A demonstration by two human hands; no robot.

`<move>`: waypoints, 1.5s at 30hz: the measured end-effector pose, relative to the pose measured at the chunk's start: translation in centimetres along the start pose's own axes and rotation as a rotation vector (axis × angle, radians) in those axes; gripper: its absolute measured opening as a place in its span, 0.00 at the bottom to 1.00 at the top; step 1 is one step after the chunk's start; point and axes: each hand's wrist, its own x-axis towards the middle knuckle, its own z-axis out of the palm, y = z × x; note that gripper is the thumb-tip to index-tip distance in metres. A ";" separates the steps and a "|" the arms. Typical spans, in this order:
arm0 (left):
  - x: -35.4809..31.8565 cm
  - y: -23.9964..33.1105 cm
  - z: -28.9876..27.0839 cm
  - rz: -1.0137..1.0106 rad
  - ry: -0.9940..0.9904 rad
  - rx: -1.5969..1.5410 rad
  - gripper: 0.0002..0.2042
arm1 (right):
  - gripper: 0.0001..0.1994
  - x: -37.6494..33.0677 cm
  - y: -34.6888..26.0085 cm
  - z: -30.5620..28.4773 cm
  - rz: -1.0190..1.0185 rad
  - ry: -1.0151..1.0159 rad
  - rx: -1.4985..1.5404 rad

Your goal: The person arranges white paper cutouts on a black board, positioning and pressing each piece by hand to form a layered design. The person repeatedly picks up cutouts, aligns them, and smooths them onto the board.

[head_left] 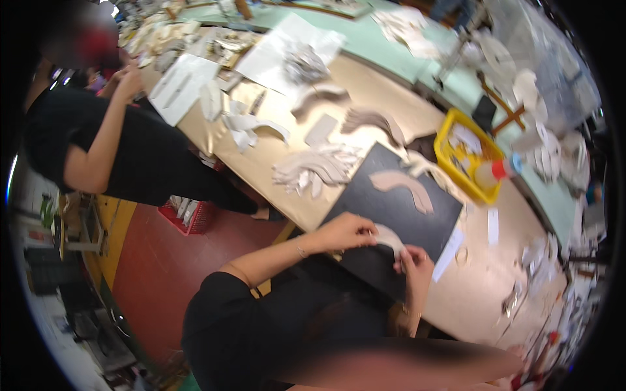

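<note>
A pale, curved strip [389, 239] is held over the near part of a dark flat board [365, 204]. My left hand [350, 232] pinches its left end, and my right hand [416, 262] grips the other end between thumb and fingers. Farther up the board lies a flat, pinkish-beige curved piece [399, 185], apart from both hands. Just left of the board is a loose heap of pale strips [316, 168]. Beyond the board sits a stack of brownish curved pieces [373, 121], with another curved stack [319, 98] to its left.
A yellow basket [441, 146] with a red-banded bottle [490, 173] stands right of the board. White paper slips [493, 227] lie on the tan table [479, 287]. At left, a co-worker in black [124, 146] stands by the table; a red crate [185, 218] is on the floor.
</note>
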 end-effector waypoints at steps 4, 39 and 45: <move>0.1 -0.5 0.5 -0.188 -0.023 -0.151 0.09 | 0.09 -0.2 0.4 0.2 0.071 0.030 -0.059; 2.6 -1.0 1.0 -0.234 0.075 0.235 0.13 | 0.12 2.2 1.2 2.3 -0.106 0.236 -0.739; 3.0 -1.0 1.2 -0.186 0.068 0.455 0.15 | 0.14 2.3 0.6 2.6 -0.009 0.234 -0.865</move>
